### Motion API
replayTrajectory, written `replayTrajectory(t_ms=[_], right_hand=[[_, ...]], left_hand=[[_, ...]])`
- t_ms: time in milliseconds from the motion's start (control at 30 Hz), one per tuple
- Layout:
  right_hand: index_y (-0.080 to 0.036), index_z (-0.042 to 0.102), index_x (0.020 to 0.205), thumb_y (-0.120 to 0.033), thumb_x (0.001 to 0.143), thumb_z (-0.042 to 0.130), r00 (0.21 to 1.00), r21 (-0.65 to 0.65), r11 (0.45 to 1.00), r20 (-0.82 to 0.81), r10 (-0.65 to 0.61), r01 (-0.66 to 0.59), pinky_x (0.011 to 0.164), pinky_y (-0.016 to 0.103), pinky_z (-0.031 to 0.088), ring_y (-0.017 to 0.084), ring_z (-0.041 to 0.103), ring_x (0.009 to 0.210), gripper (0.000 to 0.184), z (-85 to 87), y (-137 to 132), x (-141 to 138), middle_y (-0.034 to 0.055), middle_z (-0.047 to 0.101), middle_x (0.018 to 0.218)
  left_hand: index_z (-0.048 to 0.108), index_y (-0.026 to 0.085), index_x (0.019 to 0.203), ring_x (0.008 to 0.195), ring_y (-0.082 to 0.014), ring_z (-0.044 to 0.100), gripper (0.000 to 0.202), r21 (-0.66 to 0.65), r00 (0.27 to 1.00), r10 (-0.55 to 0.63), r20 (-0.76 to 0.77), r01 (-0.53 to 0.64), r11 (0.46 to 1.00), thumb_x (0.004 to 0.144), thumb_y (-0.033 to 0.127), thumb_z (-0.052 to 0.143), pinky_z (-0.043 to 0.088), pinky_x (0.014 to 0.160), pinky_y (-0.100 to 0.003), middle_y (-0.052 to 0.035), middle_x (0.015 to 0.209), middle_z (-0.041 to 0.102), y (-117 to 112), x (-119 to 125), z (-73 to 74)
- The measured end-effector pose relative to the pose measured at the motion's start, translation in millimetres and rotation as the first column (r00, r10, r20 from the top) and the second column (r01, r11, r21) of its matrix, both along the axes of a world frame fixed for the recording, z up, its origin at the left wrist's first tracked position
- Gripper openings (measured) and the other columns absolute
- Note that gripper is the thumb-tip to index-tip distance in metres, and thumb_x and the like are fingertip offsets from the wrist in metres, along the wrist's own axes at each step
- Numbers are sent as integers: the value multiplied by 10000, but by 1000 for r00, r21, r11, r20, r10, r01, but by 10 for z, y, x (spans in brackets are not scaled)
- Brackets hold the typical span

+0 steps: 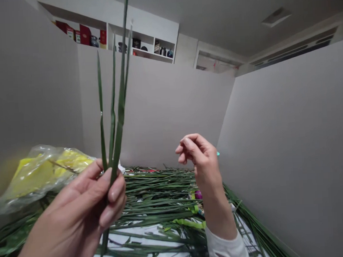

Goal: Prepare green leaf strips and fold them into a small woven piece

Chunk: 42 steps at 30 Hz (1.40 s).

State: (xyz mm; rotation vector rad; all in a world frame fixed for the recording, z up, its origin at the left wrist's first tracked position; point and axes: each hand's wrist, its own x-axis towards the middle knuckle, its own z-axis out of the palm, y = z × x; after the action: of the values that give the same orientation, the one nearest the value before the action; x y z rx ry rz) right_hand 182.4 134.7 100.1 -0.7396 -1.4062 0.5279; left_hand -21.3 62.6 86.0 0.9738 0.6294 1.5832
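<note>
Closest, at seven o'clock, the left hand (86, 198) pinching long green leaf blades (117, 108) between thumb and fingertips, the blades upright and rising toward twelve o'clock. At five o'clock, a white sleeve (225, 250); above it, at four o'clock, the right hand (201, 157) raised and empty, fingers loosely curled. Below both, a heap of cut green leaves (160, 192) on a white sheet (137, 241). At nine o'clock, a yellow item in a clear plastic bag (44, 177); at twelve o'clock, high white shelves (153, 57) holding red boxes (85, 34).
</note>
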Motion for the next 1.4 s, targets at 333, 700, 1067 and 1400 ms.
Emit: replayTrajectory(t_ms=[333,700,1067,1400], right_hand=[[-167,625,1177,-329,966,606,712,-214,928,698,-74,306,892,440,548,223,647,1037,266,-1316,1329,-58,84,642,1204],[-169,604,1226,-339,956,615,316,-133,894,949,-11,429,948,492,514,259,610,1128,319,-1624,1406,-20,96,605,1280],[-178,577,1278,-363,957,613,228,-235,924,959,169,303,941,488,523,259,618,1120,371,-1530,1432,176,102,598,1300],[-171,593,1242,-337,953,621,154,-70,912,988,7,403,924,476,531,253,622,1102,334,-1594,1364,48,96,607,1272]], left_hand=[[666,149,818,466,-61,295,163,56,992,18,121,-25,998,915,245,575,436,387,-145,33,591,401,-14,-178,89],[678,154,816,452,-60,258,210,-9,994,38,101,-38,999,932,259,539,346,343,-141,26,585,384,54,-154,103],[661,173,779,454,-60,260,207,-23,996,15,90,-13,1000,929,248,541,355,366,-141,26,596,389,61,-175,111],[672,165,806,468,-67,253,207,-17,997,64,40,-63,998,932,249,531,352,360,-135,28,596,370,62,-180,105]])
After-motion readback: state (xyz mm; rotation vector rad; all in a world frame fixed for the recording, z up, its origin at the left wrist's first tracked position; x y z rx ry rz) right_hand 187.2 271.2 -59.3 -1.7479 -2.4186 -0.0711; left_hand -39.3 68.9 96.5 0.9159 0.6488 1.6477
